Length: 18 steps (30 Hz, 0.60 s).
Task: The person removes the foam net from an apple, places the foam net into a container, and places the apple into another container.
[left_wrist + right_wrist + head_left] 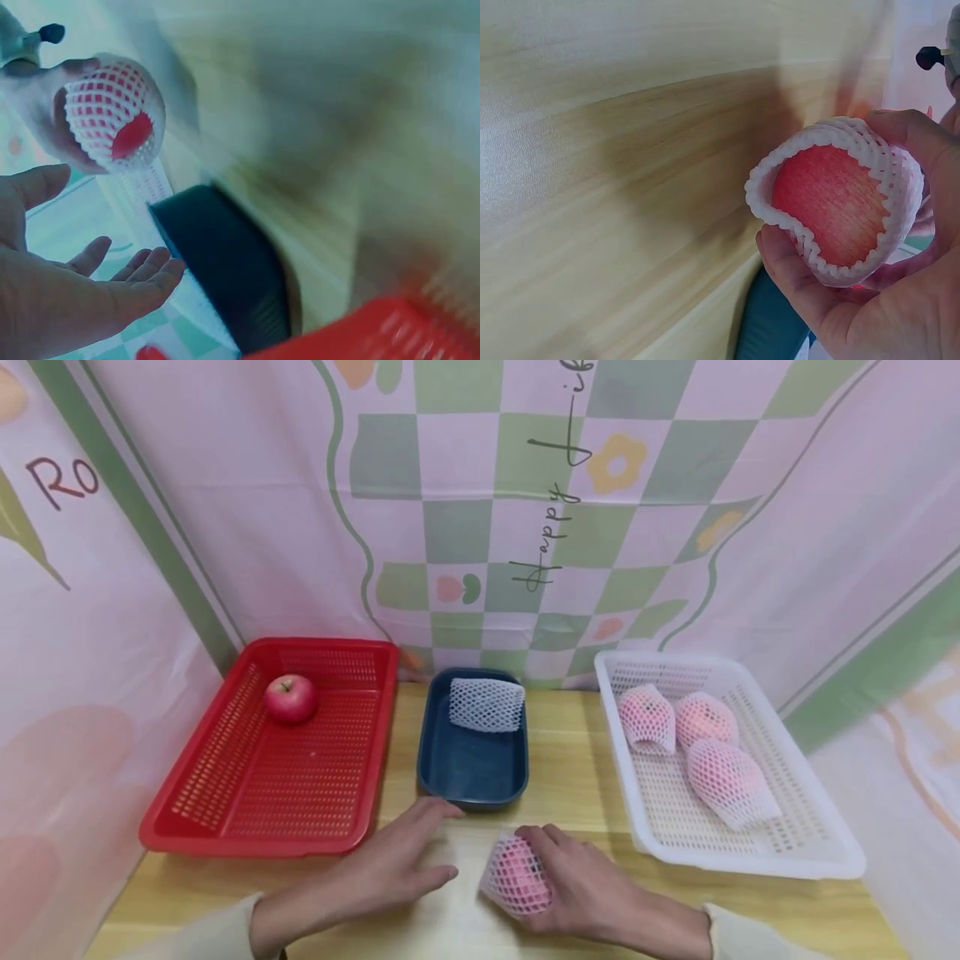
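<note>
My right hand (592, 889) grips a red apple (832, 202) dressed in a white foam net sleeve (517, 877), just above the wooden table. One end of the sleeve gapes in the right wrist view and bares the apple's skin. My left hand (382, 868) is apart from it, fingers extended and holding nothing, between the red basket (255, 847) and the dark blue tray (472, 777). Inside that tray lies a flat foam net (486, 705). The left wrist view shows the left palm (67, 307) facing the netted apple across a gap.
One bare apple (291, 698) sits in the red basket's far left corner. At the right, a white basket (750, 860) holds three netted apples (723, 777). A patterned curtain (465, 527) hangs behind the wooden table (570, 760).
</note>
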Tool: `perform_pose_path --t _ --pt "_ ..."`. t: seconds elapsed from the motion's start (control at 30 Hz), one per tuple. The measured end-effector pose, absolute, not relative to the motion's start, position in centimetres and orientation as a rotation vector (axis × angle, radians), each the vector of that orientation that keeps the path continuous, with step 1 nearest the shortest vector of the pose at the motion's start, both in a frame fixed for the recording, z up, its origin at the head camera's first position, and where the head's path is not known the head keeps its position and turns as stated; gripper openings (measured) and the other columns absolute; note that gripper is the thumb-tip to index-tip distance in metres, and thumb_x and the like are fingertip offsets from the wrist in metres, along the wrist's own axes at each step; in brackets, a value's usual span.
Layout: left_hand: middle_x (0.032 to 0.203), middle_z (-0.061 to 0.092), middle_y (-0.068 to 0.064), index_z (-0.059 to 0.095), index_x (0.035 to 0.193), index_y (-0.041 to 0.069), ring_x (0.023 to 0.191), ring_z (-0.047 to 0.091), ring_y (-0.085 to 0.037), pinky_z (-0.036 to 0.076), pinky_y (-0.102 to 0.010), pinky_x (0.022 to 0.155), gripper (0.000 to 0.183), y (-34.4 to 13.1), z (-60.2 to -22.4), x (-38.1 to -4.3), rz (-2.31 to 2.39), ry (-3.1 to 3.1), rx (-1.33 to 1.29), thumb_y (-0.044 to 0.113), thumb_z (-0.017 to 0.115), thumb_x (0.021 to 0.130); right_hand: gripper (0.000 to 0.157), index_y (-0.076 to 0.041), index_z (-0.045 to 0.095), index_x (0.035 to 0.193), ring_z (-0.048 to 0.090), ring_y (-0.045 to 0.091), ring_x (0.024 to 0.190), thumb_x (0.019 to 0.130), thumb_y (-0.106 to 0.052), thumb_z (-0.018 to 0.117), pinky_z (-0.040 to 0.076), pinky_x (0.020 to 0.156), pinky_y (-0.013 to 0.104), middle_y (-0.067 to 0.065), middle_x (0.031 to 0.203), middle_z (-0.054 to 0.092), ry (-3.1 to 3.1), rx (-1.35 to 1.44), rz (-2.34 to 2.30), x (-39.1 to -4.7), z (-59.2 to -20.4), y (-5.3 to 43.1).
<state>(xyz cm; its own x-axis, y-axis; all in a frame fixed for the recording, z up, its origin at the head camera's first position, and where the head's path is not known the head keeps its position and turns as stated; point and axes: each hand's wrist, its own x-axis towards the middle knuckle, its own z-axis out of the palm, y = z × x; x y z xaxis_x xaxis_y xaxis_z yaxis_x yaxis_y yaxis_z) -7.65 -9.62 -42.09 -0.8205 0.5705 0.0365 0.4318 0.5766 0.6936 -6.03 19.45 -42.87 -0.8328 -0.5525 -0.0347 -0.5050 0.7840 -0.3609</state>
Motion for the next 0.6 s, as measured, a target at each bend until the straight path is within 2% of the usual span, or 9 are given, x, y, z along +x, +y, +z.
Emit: perform_pose_path --t 0.27,0.4,0.53,0.6 --pt "0.135 0.064 -0.007 0.059 0.138 0.007 0.123 0.065 -0.031 0.056 -0.043 0.104 0.049 -8.9 -44.8 -7.5 1.217 2.497 0.827 0.018 0.08 0.095 0.098 -0.009 0.056 0.141 0.069 0.024 0.091 0.063 -0.052 0.096 0.062 0.077 0.043 0.007 0.118 0.067 2.823 -0.87 -0.543 -5.9 -43.2 19.5" --pt "0.132 0.067 -0.006 0.062 0.133 0.008 0.122 0.066 -0.027 0.054 -0.04 0.107 0.041 -8.7 -45.9 -7.7 1.278 2.443 0.827 0.016 0.078 0.096 0.098 -0.009 0.056 0.142 0.069 0.022 0.092 0.064 -0.052 0.096 0.061 0.078 0.041 0.006 0.118 0.067 2.813 -0.881 -0.563 -5.9 -43.3 19.5" --pt "0.13 0.069 -0.01 0.065 0.128 0.009 0.119 0.068 -0.025 0.055 -0.035 0.106 0.033 -8.2 -46.8 -7.8 1.376 2.341 0.774 0.012 0.076 0.098 0.096 -0.01 0.056 0.141 0.069 0.021 0.092 0.064 -0.052 0.096 0.061 0.078 0.04 0.005 0.118 0.067 2.82 -0.899 -0.573 -5.9 -43.4 19.5" --pt "0.129 0.069 -0.014 0.065 0.126 0.006 0.117 0.07 -0.027 0.057 -0.031 0.102 0.029 -7.9 -47.2 -7.8 1.451 2.275 0.742 0.008 0.074 0.098 0.097 -0.01 0.056 0.141 0.069 0.022 0.092 0.064 -0.053 0.096 0.061 0.078 0.04 0.006 0.119 0.067 2.819 -0.902 -0.576 -5.9 -43.4 19.5"
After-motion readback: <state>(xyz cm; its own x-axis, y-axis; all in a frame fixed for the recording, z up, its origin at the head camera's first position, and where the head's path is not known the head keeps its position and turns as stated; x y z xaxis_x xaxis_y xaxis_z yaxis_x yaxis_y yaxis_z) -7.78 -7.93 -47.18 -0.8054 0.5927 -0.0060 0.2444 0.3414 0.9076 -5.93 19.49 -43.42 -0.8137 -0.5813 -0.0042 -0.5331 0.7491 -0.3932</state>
